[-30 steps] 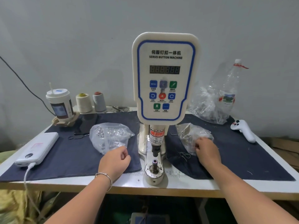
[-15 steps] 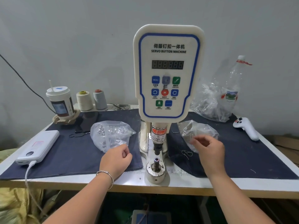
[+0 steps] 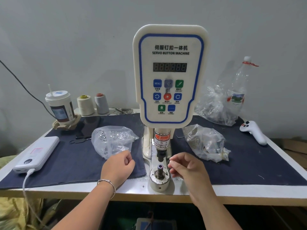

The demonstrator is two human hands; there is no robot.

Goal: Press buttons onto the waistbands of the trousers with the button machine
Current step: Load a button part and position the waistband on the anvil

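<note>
Centred near the front edge of the white table [image 3: 249, 192]: one cream servo button machine [image 3: 170, 75] with blue-trimmed control panel, its round metal lower die post [image 3: 160, 170] standing just inside that edge. Two bare hands flanking the post: left hand [image 3: 118, 168] resting at the front edge of the left cloth, fingers curled into a loose fist, contents not discernible; right hand [image 3: 186, 166] hovering just right of the post, thumb and fingertips drawn narrowly together, whether pinching a button impossible to tell. Two dark navy denim cloths [image 3: 69, 160] spread either side of the machine. Three clear plastic bags: one holding small silver buttons [image 3: 113, 140] just behind the left hand, one with darker pieces [image 3: 205, 143] behind the right hand, one crumpled [image 3: 214, 108] toward the back right corner beside one clear plastic bottle [image 3: 239, 90]. Two thread cones [image 3: 85, 105] along the back edge, one lidded paper cup with straw [image 3: 59, 107] at the back left corner. One white power bank [image 3: 37, 153] with cable along the left edge; one white handheld controller [image 3: 254, 131] near the right edge. No trousers in view. Bare white strip of table along the front edge, either side of the die base.
</note>
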